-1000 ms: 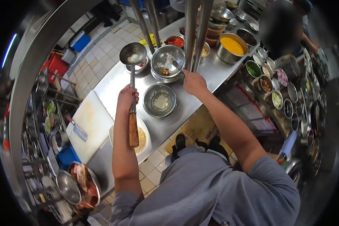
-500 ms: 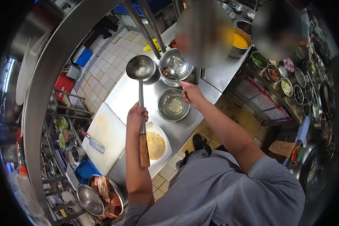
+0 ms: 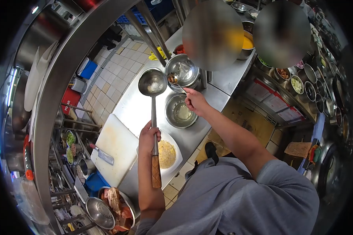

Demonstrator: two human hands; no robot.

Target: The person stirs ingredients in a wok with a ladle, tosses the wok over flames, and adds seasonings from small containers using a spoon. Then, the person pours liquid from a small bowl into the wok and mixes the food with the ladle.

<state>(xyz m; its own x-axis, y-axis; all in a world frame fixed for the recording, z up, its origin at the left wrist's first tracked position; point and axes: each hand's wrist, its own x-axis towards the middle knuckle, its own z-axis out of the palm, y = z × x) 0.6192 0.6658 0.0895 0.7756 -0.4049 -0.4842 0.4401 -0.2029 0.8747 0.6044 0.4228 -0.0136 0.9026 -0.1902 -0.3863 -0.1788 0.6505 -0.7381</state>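
Observation:
My left hand (image 3: pixel 149 138) is wrapped round the long handle of a ladle (image 3: pixel 152 82), whose round bowl holds a little whitish stuff. Its wooden handle end lies along my forearm. My right hand (image 3: pixel 195 102) grips a spoon (image 3: pixel 179 85) that reaches to the edge of a metal bowl (image 3: pixel 183 71). Brown pieces show in that bowl near the spoon. Just below it stands a second metal bowl (image 3: pixel 180 111) with pale liquid. Beside my left hand is a white dish (image 3: pixel 176 153) of yellowish, grainy food.
A white cutting board (image 3: pixel 117 143) carries a cleaver (image 3: pixel 105 157) on the left. Below it are a bowl of meat (image 3: pixel 119 203) and an empty metal bowl (image 3: pixel 100 212). Metal posts (image 3: pixel 151 37) rise at the far edge. Food containers (image 3: pixel 297 84) line the right side.
The view has shifted. The ladle's bowl has come down and right, close beside the metal bowl. My right hand has drawn the spoon from the middle of that bowl towards its near edge.

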